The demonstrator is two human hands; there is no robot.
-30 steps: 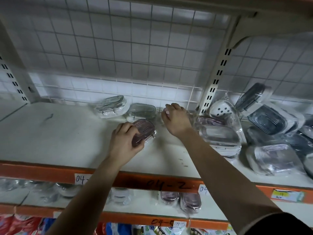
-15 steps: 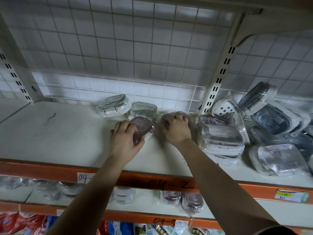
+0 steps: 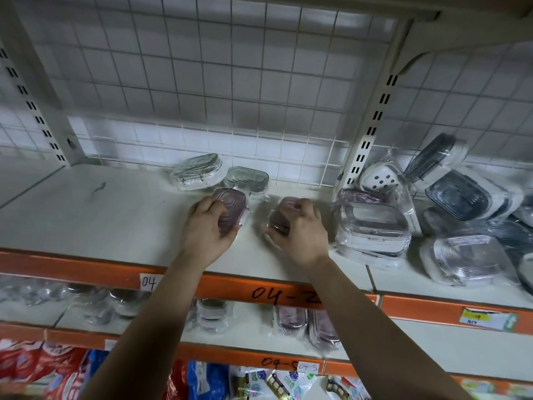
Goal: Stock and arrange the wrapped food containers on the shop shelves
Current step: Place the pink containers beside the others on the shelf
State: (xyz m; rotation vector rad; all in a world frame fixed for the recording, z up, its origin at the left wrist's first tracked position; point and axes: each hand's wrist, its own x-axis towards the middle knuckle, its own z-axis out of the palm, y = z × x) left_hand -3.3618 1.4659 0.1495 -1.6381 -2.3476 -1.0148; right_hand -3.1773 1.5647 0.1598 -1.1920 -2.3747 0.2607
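A white shop shelf (image 3: 115,220) with an orange front edge runs below a wire-grid back panel (image 3: 230,82). On it, the left hand (image 3: 207,229) curls round a plastic-wrapped oval container with a purple ribbed lid (image 3: 232,209). The right hand (image 3: 302,232) grips a second purple-lidded wrapped container (image 3: 281,215) just beside the first. Two grey-lidded wrapped containers (image 3: 248,179) sit behind, and a stack of larger wrapped containers (image 3: 372,226) lies to the right.

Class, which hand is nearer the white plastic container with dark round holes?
Right. The right hand lies left of and in front of that white holed container; the left hand is farther left again.
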